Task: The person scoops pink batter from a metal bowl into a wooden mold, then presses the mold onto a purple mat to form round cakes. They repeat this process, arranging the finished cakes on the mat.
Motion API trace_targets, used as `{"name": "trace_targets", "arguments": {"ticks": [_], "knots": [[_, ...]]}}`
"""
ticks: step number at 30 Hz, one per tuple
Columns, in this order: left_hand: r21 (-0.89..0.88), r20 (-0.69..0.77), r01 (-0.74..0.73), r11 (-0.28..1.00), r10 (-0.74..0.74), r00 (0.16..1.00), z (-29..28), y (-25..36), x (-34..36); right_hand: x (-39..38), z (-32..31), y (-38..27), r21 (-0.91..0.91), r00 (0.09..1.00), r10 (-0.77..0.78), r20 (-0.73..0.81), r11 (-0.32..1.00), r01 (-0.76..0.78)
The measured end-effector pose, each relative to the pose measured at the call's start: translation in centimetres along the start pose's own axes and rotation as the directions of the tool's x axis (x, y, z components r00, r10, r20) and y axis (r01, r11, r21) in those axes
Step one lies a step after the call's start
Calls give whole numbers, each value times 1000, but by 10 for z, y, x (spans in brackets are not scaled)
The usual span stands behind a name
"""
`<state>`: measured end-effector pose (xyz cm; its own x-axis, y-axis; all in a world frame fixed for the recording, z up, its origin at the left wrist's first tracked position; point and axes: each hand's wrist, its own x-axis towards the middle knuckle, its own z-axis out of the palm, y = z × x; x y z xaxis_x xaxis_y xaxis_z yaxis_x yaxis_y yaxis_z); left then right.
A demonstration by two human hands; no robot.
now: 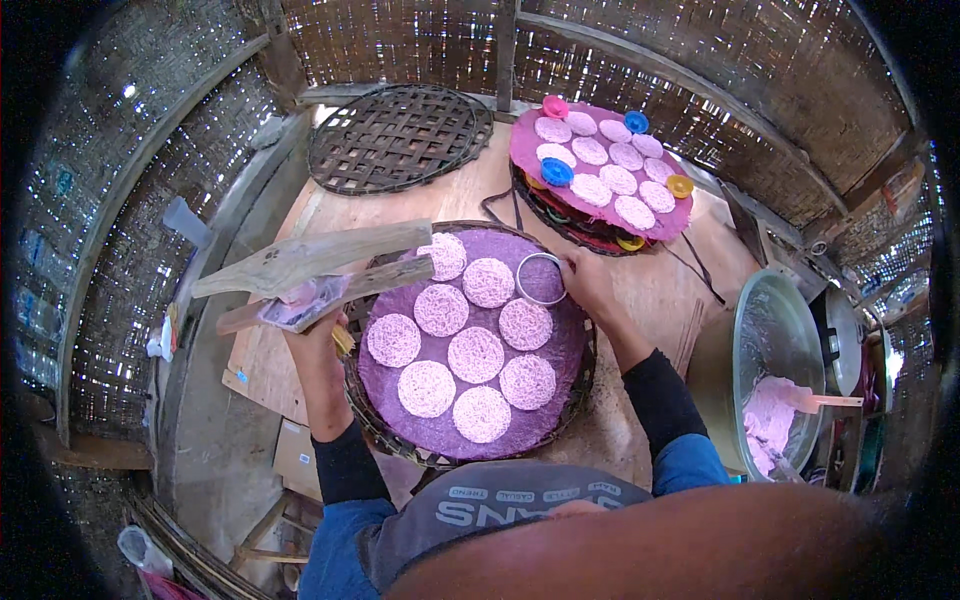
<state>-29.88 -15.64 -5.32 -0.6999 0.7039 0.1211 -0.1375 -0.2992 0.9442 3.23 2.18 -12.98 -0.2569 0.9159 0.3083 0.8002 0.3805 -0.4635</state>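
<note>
My left hand [318, 345] grips a wooden press [320, 258] made of two long boards set apart like jaws. Pink dough in a clear plastic piece [312, 302] sits between the boards, beside my fingers. My right hand [590, 283] pinches a metal ring [540, 302] that rests on, or just above, a purple cloth [545, 420]. The cloth covers a round woven tray [362, 412] in front of me. Several flat pink discs with a stringy texture [475, 355] lie on it; one at the top left is partly hidden by the press.
An openwork woven tray [400, 140] lies at the back left of the wooden table [275, 345]. At the back right, stacked trays carry a purple cloth [530, 150], more discs and coloured plastic pieces [557, 172]. A big pot [715, 370] at right holds pink dough [770, 410] and a spatula [838, 401].
</note>
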Motion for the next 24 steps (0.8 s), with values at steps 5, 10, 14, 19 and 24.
{"name": "trace_targets", "arguments": {"ticks": [5, 10, 14, 19, 24], "knots": [[16, 33, 14, 1000, -15, 999, 2, 2, -4, 9, -3, 2, 88, 1000, -2, 10, 996, 1], [11, 19, 34, 999, -34, 999, 2, -1, -4, 11, 0, -1, 35, 999, 46, 3, 998, -46], [46, 55, 55, 997, -58, 997, 7, -1, -5, 10, 8, 4, 11, 1000, -14, 11, 1000, 14], [55, 238, 32, 998, -44, 970, 24, -21, -4, 5, -10, -5, -73, 989, 106, 105, 993, -98], [345, 759, -822, 453, 380, 528, 93, -23, 15, 43, -75, -16, 429, 947, 59, 315, 881, -198]]}}
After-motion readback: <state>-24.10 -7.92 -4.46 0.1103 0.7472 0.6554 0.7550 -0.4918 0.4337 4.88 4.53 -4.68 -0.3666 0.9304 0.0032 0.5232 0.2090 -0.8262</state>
